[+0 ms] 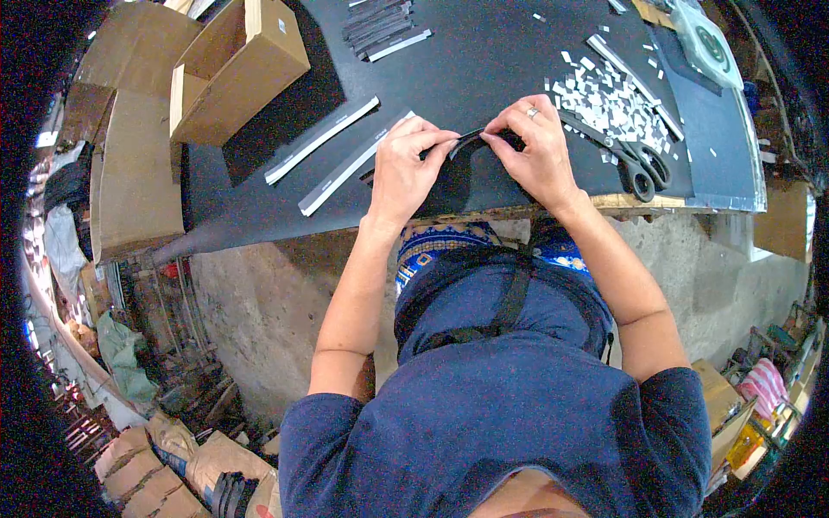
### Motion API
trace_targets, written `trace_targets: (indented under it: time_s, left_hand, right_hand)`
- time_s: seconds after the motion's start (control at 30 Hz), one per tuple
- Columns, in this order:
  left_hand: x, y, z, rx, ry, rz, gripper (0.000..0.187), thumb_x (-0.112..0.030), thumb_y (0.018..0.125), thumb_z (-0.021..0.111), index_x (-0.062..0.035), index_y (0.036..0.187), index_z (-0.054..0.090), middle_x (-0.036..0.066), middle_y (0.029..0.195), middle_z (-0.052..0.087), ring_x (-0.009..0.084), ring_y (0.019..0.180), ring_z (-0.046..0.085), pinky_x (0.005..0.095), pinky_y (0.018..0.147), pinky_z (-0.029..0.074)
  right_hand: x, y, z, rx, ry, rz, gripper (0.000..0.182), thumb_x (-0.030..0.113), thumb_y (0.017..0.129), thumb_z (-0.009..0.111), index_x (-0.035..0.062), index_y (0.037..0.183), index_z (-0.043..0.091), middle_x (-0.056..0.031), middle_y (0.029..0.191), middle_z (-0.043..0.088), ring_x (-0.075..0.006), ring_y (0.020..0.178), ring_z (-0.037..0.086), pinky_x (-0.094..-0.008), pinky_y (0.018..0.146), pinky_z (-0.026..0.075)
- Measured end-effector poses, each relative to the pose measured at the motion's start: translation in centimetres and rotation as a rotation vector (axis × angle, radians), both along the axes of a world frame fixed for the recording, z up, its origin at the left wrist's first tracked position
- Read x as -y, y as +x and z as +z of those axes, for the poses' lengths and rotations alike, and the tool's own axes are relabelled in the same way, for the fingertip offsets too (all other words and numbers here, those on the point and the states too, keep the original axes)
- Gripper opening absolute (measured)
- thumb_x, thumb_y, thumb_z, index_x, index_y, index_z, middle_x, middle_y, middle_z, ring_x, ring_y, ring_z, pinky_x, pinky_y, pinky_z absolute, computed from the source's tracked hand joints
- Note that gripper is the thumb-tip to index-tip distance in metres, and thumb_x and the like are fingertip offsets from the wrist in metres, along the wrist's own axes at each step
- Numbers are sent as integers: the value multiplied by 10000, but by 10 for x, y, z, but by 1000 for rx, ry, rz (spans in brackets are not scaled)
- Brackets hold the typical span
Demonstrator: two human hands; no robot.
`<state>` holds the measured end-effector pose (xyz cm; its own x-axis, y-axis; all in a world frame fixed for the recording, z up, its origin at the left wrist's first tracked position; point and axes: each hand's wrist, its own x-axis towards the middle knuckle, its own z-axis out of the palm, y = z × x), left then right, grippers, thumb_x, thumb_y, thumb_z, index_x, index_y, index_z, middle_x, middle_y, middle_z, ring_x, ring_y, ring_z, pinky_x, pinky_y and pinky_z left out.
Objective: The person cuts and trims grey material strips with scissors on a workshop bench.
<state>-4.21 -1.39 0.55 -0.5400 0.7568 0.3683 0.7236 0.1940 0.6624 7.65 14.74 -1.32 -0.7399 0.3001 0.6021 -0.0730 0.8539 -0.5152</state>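
Strip of thin, dark material (469, 135) spans the small gap between two bare hands, straight ahead of the person's navy-blue short-sleeved top (492, 397); take this strip as the centre of the clock. The left hand (402, 166) is closed in a pinch on one end, thumb and fingertips together. The right hand (537, 154), with a ring (532, 111) on one finger, pinches the other end in the same way. Between them the strip looks slightly bent; its finer detail is too small to tell.

Both hands are above a table with a smooth black top (449, 69). At nine o'clock, two long, narrow grey-and-white strips (322, 141) lie slantwise and roughly parallel, the nearer one reaching close beside the left hand. At eleven o'clock is a bundle of dark, narrow strips (378, 26). An open brown cardboard box (259, 86) stands at ten o'clock, near the table's edge.

Between two and three o'clock, small white rectangular pieces (615, 99) lie scattered in a loose heap, with a long pale strip (656, 108) along their far right side. Black-handled scissors (623, 156) rest at three o'clock, just beside the heap, handles pointing away from the right hand.
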Motion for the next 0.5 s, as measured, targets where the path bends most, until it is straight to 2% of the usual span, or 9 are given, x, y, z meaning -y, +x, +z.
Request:
trace_targets:
  time_s: [0.1, 0.17, 0.43, 0.5]
  left_hand:
    - [0, 0, -1, -6, 3, 2, 120, -34, 757, 710, -31, 874, 733, 95, 767, 648, 212, 746, 615, 307, 675, 474]
    - [0, 0, -1, -12, 7, 2, 119, -34, 756, 710, -29, 873, 732, 95, 766, 647, 212, 746, 615, 306, 672, 473]
    - [1, -3, 1, 15, -5, -60, 113, -101, 796, 692, -39, 885, 725, 99, 801, 661, 250, 792, 627, 360, 817, 476]
    - [0, 3, 1, 0, -10, -54, 183, -143, 795, 694, -42, 946, 710, 120, 908, 661, 272, 887, 613, 370, 818, 481]
  right_hand:
    - [3, 0, 4, 29, -105, -18, 176, 102, 683, 762, 105, 830, 665, -36, 816, 602, -250, 913, 531, -378, 779, 408]
    - [2, 0, 2, 22, -84, -9, 170, 101, 692, 756, 102, 839, 673, -37, 816, 606, -251, 912, 532, -378, 778, 408]
    - [-3, -3, 1, -13, 20, 37, 118, 70, 693, 714, 90, 803, 676, -53, 814, 613, -272, 904, 539, -396, 791, 421]
    - [-5, -6, 2, -10, 51, 69, 117, 53, 674, 700, 80, 779, 657, -67, 812, 610, -293, 894, 540, -403, 800, 425]
